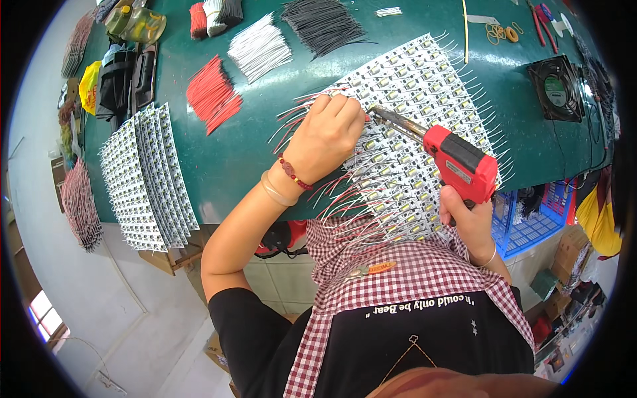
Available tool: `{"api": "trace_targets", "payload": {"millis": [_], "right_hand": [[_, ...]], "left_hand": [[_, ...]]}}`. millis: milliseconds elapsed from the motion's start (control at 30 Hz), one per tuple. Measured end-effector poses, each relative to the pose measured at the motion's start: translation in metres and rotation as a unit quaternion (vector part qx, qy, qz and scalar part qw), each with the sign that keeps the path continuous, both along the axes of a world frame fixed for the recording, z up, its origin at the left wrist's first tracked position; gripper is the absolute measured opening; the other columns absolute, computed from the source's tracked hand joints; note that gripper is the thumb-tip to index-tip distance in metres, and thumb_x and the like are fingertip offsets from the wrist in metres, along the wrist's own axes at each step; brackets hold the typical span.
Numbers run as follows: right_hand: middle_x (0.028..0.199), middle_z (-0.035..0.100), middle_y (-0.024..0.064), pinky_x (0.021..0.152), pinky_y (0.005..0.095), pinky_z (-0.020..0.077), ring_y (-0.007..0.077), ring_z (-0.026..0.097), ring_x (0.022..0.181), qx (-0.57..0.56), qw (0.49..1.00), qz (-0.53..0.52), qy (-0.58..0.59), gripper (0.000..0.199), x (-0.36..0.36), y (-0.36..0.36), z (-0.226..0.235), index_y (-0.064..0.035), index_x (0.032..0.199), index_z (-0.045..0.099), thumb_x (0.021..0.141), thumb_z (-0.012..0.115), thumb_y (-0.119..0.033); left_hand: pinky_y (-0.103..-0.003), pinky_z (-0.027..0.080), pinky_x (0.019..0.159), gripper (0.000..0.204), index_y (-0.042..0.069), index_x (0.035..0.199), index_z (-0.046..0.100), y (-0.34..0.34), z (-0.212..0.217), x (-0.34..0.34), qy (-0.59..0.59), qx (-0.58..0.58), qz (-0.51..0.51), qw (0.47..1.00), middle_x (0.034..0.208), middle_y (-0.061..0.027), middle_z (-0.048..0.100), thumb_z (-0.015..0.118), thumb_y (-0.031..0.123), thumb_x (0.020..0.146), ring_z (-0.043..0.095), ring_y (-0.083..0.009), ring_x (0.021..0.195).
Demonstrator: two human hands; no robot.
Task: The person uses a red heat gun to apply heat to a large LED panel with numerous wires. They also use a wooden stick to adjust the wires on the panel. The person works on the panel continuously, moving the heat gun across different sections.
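My left hand (330,129) is closed in a pinch over a large white panel of small circuit boards (424,79). A short bit of red wire shows at its fingertips; the rest is hidden by the hand. In my right hand (466,215) is a red and black soldering gun (461,162), gripped by its handle. The gun's metal tip points left and sits close to my left fingertips, over the panel. Thin red, white and black wires stick out from the panel's left, lower and right edges. The panel's near end overhangs the table edge toward my checked apron (411,262).
Bundles of red wires (213,94), white wires (260,48) and black wires (323,25) lie on the green table (265,106). A stack of panels (149,179) rests at the left edge. At right stand a black fan (557,88) and, below, a blue crate (534,222).
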State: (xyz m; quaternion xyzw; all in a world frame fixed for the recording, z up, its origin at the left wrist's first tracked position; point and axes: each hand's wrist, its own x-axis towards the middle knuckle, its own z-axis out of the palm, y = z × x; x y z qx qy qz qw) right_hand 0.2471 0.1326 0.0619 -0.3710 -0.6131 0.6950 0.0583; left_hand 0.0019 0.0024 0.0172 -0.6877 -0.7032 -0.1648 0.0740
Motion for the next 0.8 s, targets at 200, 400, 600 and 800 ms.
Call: {"api": "trace_targets", "payload": {"millis": [200, 400, 600, 800], "right_hand": [[0.059, 0.056, 0.0035, 0.046, 0.0243, 0.0413, 0.0102, 0.052, 0.049, 0.034, 0.999, -0.018, 0.017, 0.015, -0.005, -0.005, 0.002, 0.0002, 0.081, 0.059, 0.093, 0.057, -0.009], [0.059, 0.055, 0.0047, 0.046, 0.0242, 0.0413, 0.0110, 0.052, 0.049, 0.041, 0.998, -0.030, 0.031, 0.014, -0.003, -0.003, 0.006, 0.0019, 0.082, 0.057, 0.093, 0.056, -0.006], [0.059, 0.054, 0.0046, 0.046, 0.0241, 0.0405, 0.0107, 0.050, 0.048, 0.038, 0.998, -0.020, 0.039, 0.021, 0.003, -0.002, 0.004, 0.0081, 0.110, 0.054, 0.093, 0.054, -0.005], [0.059, 0.052, 0.0043, 0.046, 0.0242, 0.0387, 0.0108, 0.049, 0.048, 0.033, 0.998, -0.015, 0.047, 0.031, 0.015, -0.001, 0.001, 0.0094, 0.121, 0.050, 0.095, 0.053, -0.008]], "left_hand": [[-0.034, 0.043, 0.075, 0.019, -0.002, 0.095, 0.061, 0.000, -0.002, 0.001, 0.006, 0.000, 0.002, 1.000, 0.083, -0.0082, 0.049, 0.060, 0.005, 0.077, 0.052, -0.0224, 0.083], [-0.034, 0.042, 0.074, 0.015, -0.001, 0.093, 0.061, -0.001, -0.002, 0.002, 0.019, 0.002, 0.003, 1.000, 0.082, -0.0076, 0.048, 0.061, 0.006, 0.079, 0.051, -0.0217, 0.081], [-0.033, 0.042, 0.074, 0.013, 0.001, 0.090, 0.061, 0.000, 0.000, 0.002, 0.049, -0.007, 0.007, 0.999, 0.080, -0.0063, 0.047, 0.062, 0.007, 0.079, 0.051, -0.0207, 0.081], [-0.033, 0.042, 0.073, 0.019, 0.002, 0.095, 0.063, -0.003, 0.007, 0.007, 0.056, 0.026, 0.032, 0.998, 0.081, -0.0056, 0.050, 0.062, 0.007, 0.077, 0.052, -0.0210, 0.076]]}}
